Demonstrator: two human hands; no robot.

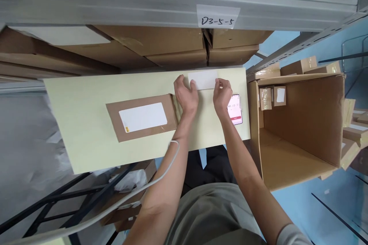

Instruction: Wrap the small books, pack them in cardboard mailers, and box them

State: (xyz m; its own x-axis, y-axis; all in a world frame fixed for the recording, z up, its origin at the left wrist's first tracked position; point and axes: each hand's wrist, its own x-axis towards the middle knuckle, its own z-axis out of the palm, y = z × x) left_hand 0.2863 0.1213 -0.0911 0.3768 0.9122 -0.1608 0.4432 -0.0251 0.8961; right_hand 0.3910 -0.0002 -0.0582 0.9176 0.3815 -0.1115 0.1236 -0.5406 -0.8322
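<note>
A blank white paper label (pixel 203 79) is between my hands near the far edge of the pale table. My left hand (pixel 186 97) has its thumb on the label's left end, with the index finger spread apart to the left of it. At the right end, the bent fingers and thumb of my right hand (pixel 222 95) pinch the label's edge. Left of my left hand lies a flat brown cardboard box (pixel 113 116) bearing a large white sticker (pixel 143 117). Close to my right wrist, a phone (pixel 235 110) with a lit screen rests on the table.
A large open carton (pixel 301 122) stands against the table's right end, with small boxes (pixel 278 95) inside. Behind the table, a grey metal shelf (pixel 115 7) marked D3-5-5 overhangs stacked cartons (pixel 172 40). A white cable (pixel 120 203) runs over my left forearm.
</note>
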